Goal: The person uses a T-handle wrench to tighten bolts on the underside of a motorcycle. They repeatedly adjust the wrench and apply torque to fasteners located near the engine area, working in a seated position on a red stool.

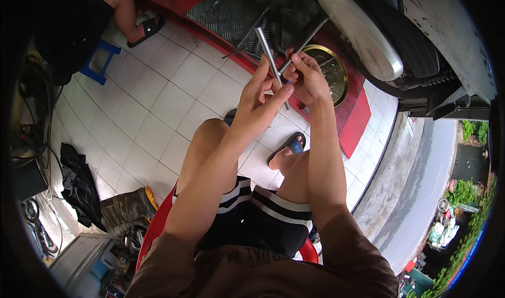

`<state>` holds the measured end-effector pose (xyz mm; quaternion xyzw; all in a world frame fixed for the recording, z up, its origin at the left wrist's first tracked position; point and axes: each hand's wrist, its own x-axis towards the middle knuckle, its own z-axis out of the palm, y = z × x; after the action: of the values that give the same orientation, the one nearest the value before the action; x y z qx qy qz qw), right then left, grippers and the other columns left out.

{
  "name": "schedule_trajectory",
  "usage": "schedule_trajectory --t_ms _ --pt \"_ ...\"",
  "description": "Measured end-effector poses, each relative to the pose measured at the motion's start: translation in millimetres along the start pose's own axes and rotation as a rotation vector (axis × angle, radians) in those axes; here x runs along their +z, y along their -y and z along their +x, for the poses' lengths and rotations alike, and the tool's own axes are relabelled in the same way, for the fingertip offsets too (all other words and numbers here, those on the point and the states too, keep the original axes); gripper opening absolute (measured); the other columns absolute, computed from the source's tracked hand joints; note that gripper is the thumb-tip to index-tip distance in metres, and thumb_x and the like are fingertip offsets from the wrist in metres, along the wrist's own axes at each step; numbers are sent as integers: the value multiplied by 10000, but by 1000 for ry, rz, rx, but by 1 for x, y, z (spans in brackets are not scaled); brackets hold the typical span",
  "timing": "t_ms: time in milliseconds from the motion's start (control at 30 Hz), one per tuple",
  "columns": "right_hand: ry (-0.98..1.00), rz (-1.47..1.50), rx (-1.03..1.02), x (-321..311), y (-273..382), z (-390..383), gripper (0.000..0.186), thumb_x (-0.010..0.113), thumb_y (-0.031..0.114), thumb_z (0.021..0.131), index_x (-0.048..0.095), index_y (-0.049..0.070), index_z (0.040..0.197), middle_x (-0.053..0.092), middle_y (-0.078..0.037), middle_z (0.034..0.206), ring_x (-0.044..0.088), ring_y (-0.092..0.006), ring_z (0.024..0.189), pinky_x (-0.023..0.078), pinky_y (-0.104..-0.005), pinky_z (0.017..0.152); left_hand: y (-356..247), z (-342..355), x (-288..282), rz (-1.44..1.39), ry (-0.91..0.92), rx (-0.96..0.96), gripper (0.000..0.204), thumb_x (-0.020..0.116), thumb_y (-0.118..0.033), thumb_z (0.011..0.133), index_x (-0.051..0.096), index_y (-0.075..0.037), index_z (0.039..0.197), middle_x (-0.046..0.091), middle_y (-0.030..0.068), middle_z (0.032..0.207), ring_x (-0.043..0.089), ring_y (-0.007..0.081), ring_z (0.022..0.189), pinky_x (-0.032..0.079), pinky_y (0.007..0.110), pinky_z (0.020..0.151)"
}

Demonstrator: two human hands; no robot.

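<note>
My left hand (258, 98) is closed round a shiny steel bar (267, 48), which slants up between thumb and fingers, its wider end uppermost. A second, darker steel rod (314, 35) meets it at the fingers; together they look like a T-handle wrench, though the fingers partly cover the join. My right hand (311, 79) pinches the rod close to that join, thumb on top. Both hands are raised in front of my knees. Just beyond the right hand, a round gold-rimmed pan (344, 82) rests on the red platform (347, 124), holding small things too blurred to name.
A motorcycle with a silver exhaust cover (363, 35) stands on the platform at the upper right. Another person's leg (123, 11) and a blue stool (100, 61) are at upper left. Dark cloth (79, 185) lies on the tiled floor (158, 98). I sit on a red seat (152, 240).
</note>
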<state>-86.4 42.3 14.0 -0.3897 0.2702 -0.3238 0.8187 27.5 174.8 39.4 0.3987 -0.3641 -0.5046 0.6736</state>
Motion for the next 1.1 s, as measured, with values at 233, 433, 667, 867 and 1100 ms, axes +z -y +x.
schedule_trajectory --t_ms 233,433,667,867,1100 --pt "-35 -42 -41 -11 -5 5 181 621 161 931 579 -1 1001 523 -4 692 414 -98 593 345 -218 561 18 -11 1 714 428 -99 658 623 -362 905 401 -12 1416 574 115 538 583 246 489 459 335 502" --pt "17 -20 -45 -9 -7 6 180 578 163 954 561 10 1046 504 1 706 412 -86 616 350 -214 571 6 3 -8 140 -96 -286 349 587 -325 943 539 -11 1088 503 29 601 422 81 406 307 256 401" --pt "-12 -72 -37 5 -15 10 191 570 167 957 531 17 1069 458 9 683 407 -84 614 336 -222 565 6 4 -12 -471 -220 -327 251 632 -280 920 482 -82 887 404 -38 641 348 29 469 264 215 424" --pt "31 -11 -45 5 -16 16 152 565 179 960 531 47 1027 455 4 700 392 -91 604 331 -224 563 33 16 -11 -106 -395 -105 269 699 -55 839 516 -55 1035 393 -56 657 360 19 525 281 208 465" --pt "-39 -15 -57 -2 -17 15 174 593 209 949 545 50 1002 493 0 775 419 -92 646 360 -220 576 17 7 -3 755 -201 419 391 577 122 677 716 -134 939 543 76 820 593 269 625 485 384 560"
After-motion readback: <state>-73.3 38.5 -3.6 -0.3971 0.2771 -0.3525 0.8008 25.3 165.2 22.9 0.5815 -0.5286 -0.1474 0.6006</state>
